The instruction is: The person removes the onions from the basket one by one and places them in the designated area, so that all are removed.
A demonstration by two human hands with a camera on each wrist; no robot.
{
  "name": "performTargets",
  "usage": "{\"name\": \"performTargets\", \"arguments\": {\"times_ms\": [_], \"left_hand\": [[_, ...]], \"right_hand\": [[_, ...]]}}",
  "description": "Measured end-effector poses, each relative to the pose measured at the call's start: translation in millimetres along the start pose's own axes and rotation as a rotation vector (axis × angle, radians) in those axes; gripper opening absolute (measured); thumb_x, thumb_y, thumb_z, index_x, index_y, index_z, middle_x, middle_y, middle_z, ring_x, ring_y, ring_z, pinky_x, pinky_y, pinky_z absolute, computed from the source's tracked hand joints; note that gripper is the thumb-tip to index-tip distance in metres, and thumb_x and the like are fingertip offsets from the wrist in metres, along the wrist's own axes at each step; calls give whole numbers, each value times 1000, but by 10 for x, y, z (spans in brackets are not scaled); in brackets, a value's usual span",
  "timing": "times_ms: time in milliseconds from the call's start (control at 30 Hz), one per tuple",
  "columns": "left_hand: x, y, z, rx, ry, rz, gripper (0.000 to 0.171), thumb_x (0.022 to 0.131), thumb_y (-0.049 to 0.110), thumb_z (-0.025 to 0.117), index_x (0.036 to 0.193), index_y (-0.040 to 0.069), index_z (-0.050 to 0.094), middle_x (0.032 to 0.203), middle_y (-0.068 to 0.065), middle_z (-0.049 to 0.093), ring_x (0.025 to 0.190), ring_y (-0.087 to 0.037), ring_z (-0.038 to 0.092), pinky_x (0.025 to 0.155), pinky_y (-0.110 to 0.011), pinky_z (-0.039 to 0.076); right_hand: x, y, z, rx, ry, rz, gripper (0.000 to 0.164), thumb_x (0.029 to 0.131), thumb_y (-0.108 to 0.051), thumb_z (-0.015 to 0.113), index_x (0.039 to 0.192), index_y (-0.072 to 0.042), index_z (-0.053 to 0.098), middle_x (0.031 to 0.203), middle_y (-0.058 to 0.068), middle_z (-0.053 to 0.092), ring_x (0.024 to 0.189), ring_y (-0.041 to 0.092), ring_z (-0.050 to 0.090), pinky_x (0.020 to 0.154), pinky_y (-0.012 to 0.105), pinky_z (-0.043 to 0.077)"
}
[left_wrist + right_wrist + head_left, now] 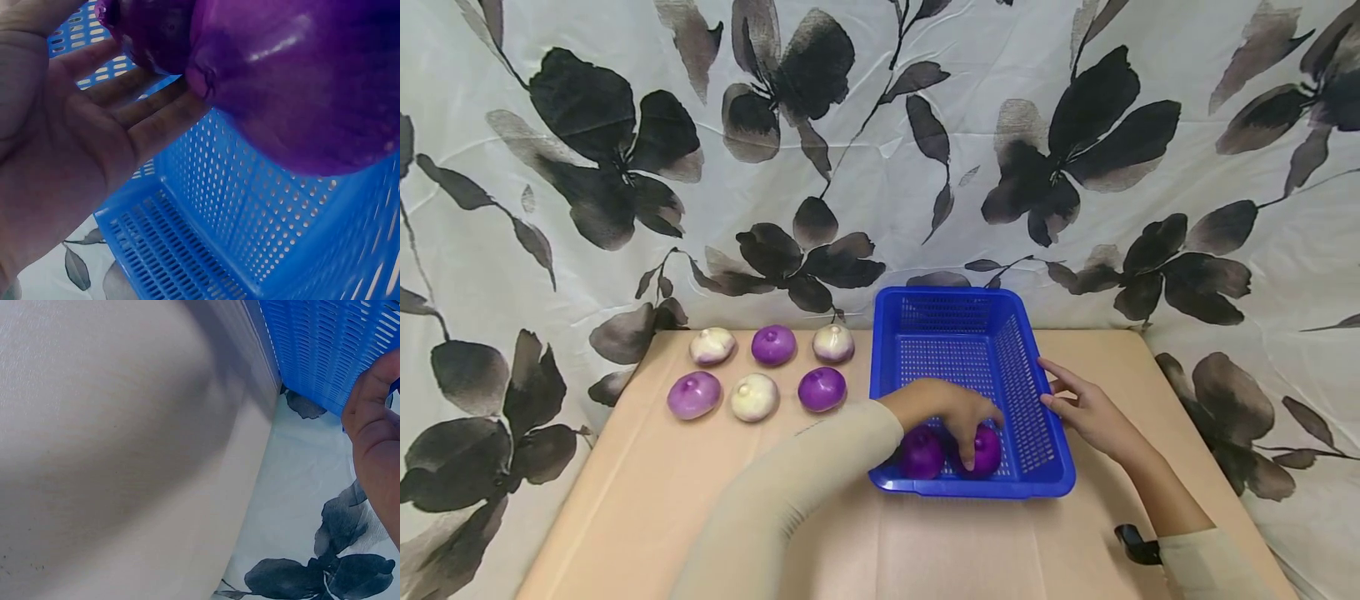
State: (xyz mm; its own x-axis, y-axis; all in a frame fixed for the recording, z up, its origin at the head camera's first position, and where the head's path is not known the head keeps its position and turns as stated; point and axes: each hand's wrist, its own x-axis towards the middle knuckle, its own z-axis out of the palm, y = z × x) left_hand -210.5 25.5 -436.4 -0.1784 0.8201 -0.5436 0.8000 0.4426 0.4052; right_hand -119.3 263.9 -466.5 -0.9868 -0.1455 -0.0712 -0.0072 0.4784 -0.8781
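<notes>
A blue perforated plastic basket [955, 294] stands on the table, two purple onions at its near end. My left hand [951, 408] reaches down over its left side and grips the right-hand onion [987, 452], thumb in front. Beside it, to the left, lies the other purple onion [921, 452]. In the left wrist view the gripped onion [156, 31] shows between thumb and fingers, and the nearer onion [300, 81] covers some fingertips. My right hand [1086, 408] pinches the basket's right rim, its fingers partly out of frame in the right wrist view.
Left of the basket, several onions sit in two rows: three purple, such as the front left onion [694, 395], and three pale, such as the front middle onion [755, 397]. A floral cloth [925, 208] hangs behind the table [640, 508]. A black device [1137, 544] is at my right wrist.
</notes>
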Motion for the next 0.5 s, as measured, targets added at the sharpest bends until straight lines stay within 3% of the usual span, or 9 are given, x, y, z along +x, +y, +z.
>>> {"name": "performTargets", "arguments": {"times_ms": [500], "left_hand": [[11, -3, 62, 22, 38, -8, 71, 78, 25, 92, 141, 16, 60, 139, -2, 64, 131, -16, 58, 107, -26, 48]], "right_hand": [[-21, -12, 30, 6, 5, 4, 64, 107, -11, 55, 163, -4, 25, 119, 30, 55, 92, 18, 70, 76, 30, 63]]}}
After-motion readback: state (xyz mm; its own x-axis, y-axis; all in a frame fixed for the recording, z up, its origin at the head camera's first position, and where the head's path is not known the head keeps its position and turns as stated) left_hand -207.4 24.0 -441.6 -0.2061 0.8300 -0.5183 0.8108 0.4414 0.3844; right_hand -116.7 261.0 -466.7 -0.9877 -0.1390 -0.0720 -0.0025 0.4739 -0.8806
